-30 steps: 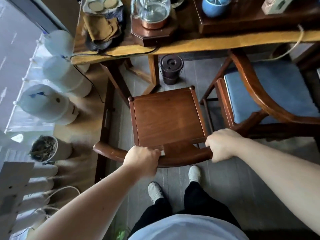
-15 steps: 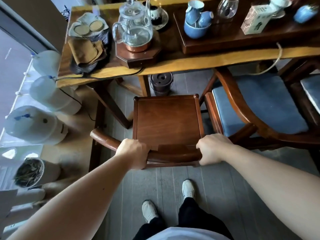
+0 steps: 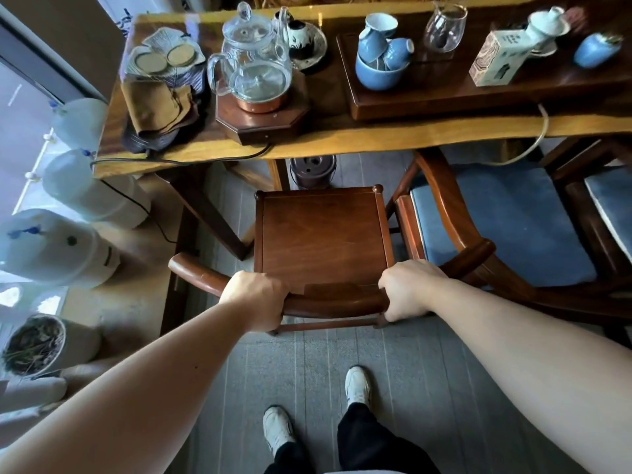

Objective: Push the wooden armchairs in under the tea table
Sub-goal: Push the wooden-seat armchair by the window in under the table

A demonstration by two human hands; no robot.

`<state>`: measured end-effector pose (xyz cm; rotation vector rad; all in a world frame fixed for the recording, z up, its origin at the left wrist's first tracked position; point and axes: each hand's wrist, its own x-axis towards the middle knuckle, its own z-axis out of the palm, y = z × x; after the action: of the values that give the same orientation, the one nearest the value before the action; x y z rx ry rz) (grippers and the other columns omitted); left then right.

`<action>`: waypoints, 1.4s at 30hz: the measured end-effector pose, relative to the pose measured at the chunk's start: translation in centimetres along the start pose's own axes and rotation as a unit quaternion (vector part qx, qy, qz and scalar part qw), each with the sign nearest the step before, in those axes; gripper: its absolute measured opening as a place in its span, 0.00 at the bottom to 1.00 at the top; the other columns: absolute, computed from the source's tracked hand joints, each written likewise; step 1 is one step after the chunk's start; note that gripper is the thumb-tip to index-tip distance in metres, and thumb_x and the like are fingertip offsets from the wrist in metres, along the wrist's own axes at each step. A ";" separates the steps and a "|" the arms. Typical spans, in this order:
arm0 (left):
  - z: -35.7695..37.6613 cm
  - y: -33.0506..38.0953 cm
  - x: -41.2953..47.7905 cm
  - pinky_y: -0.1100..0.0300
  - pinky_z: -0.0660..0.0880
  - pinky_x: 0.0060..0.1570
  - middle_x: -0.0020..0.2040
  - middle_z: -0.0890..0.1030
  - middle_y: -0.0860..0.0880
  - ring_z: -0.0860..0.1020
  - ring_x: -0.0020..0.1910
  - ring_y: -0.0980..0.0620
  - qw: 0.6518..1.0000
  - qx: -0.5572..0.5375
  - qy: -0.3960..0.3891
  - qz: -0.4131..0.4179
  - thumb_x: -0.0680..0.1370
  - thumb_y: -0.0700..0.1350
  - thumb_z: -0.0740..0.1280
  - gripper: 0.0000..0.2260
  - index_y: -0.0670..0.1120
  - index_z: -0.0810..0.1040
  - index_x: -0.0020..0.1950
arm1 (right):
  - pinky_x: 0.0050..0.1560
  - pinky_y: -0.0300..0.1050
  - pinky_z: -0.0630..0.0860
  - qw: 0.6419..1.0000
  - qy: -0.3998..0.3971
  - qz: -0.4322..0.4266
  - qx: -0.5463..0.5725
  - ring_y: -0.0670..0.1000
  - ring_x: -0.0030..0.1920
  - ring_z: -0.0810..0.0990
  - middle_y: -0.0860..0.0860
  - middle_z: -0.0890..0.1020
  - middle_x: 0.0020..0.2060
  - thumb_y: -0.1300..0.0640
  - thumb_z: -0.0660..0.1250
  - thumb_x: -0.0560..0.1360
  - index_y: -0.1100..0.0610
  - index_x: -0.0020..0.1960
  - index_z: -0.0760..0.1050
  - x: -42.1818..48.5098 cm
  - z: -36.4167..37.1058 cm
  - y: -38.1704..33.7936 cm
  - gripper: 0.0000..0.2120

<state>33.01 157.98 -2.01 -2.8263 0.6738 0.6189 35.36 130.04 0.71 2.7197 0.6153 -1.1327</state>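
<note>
A dark wooden armchair (image 3: 321, 234) with a bare square seat stands in front of me, its front edge just short of the tea table (image 3: 342, 138). My left hand (image 3: 254, 295) and my right hand (image 3: 407, 289) both grip its curved back rail. To its right a second wooden armchair (image 3: 455, 213) with a blue cushion sits partly under the table edge, and a third shows at the far right (image 3: 612, 206).
A small dark bin (image 3: 312, 171) stands under the table just beyond the chair. Large water jugs (image 3: 58, 248) and a pot (image 3: 37, 343) line the left side. A glass kettle (image 3: 254, 63), blue cups (image 3: 379, 53) and a cord (image 3: 533, 145) are on the table. My feet (image 3: 357, 384) stand on grey floor.
The chair has slid forward toward the table with both hands on its rail. I have stepped after it, and more of the tabletop has come into view.
</note>
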 end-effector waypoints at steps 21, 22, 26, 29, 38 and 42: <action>-0.1 3.9 0.0 0.61 0.56 0.23 0.24 0.71 0.56 0.66 0.23 0.59 1.000 0.002 0.014 -0.003 0.65 0.50 0.68 0.05 0.54 0.74 0.38 | 0.36 0.46 0.77 0.998 0.043 -0.025 -0.031 0.48 0.34 0.76 0.44 0.78 0.31 0.42 0.67 0.62 0.48 0.36 0.72 -2.3 2.1 2.9 0.11; 0.0 3.9 0.0 0.61 0.56 0.22 0.24 0.70 0.56 0.66 0.23 0.58 1.000 0.004 0.017 -0.005 0.66 0.50 0.67 0.04 0.54 0.74 0.38 | 0.35 0.46 0.76 0.998 0.041 -0.026 -0.031 0.48 0.33 0.76 0.45 0.78 0.31 0.42 0.67 0.62 0.48 0.35 0.71 -2.3 2.1 2.8 0.10; 0.1 3.6 0.0 0.62 0.57 0.23 0.25 0.70 0.57 0.67 0.23 0.58 1.000 0.016 0.014 -0.010 0.67 0.49 0.65 0.03 0.55 0.73 0.39 | 0.36 0.47 0.77 0.998 0.046 -0.029 -0.035 0.49 0.34 0.76 0.45 0.78 0.31 0.44 0.66 0.61 0.48 0.35 0.72 -2.2 2.2 2.7 0.09; -0.1 3.2 -0.1 0.62 0.58 0.22 0.26 0.71 0.57 0.68 0.24 0.59 1.000 0.021 0.009 -0.020 0.67 0.49 0.66 0.04 0.56 0.72 0.40 | 0.36 0.46 0.75 0.997 0.055 -0.032 -0.035 0.51 0.36 0.77 0.46 0.78 0.33 0.43 0.66 0.62 0.48 0.39 0.74 -1.8 2.1 2.3 0.10; -0.6 2.0 0.1 0.62 0.61 0.23 0.27 0.72 0.56 0.69 0.25 0.58 0.999 -0.009 -0.013 -0.048 0.67 0.46 0.66 0.06 0.56 0.71 0.38 | 0.28 0.43 0.67 0.997 0.059 -0.048 -0.025 0.50 0.33 0.76 0.46 0.78 0.33 0.43 0.65 0.61 0.49 0.39 0.74 -1.1 1.7 1.7 0.11; -0.8 2.2 -0.2 0.59 0.68 0.28 0.29 0.72 0.56 0.71 0.27 0.57 0.998 -0.027 -0.012 -0.048 0.67 0.47 0.68 0.08 0.55 0.74 0.44 | 0.32 0.44 0.68 0.997 0.073 -0.034 -0.016 0.50 0.38 0.75 0.45 0.77 0.36 0.43 0.66 0.65 0.49 0.48 0.74 -1.9 1.7 1.4 0.15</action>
<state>32.11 155.88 -1.41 -2.8765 0.5201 0.6621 33.59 127.68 0.80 2.7914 0.7442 -0.9356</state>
